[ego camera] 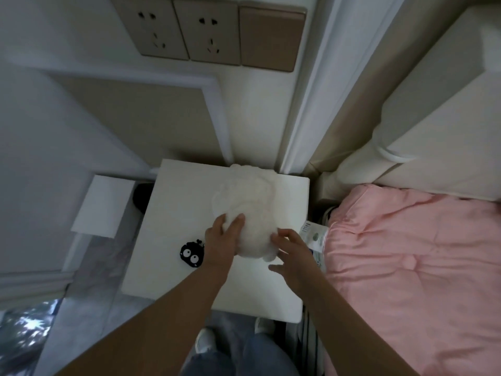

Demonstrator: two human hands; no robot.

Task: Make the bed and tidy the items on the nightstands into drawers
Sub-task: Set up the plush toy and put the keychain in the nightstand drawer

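Blue denim trouser legs [244, 359] and pale shoes sit closest to the lens at six o'clock, and both bare forearms reach up from there over the square white nightstand top [173, 213]. On it, toward twelve o'clock, lies the white fluffy plush toy [249, 210], washed out and hard to read against the surface. The left hand [221, 246] presses on the toy's near edge from about eight o'clock, fingers spread and curled onto the fur, seemingly gripping it. The right hand [291, 252] meets it from four o'clock, fingers partly open and touching its lower edge; whether it has truly closed on it I cannot tell. A small black round pouch with cartoon eyes [191, 253] lies just beside the left wrist at nine o'clock. A printed packet [314, 236] pokes out between the nightstand and the pink quilted duvet [406, 267] at three o'clock. To do this well, I judge both hands should gather the soft body from underneath, lift cleanly without sweeping the pouch off, then free one hand for a drawer, which is not in view.
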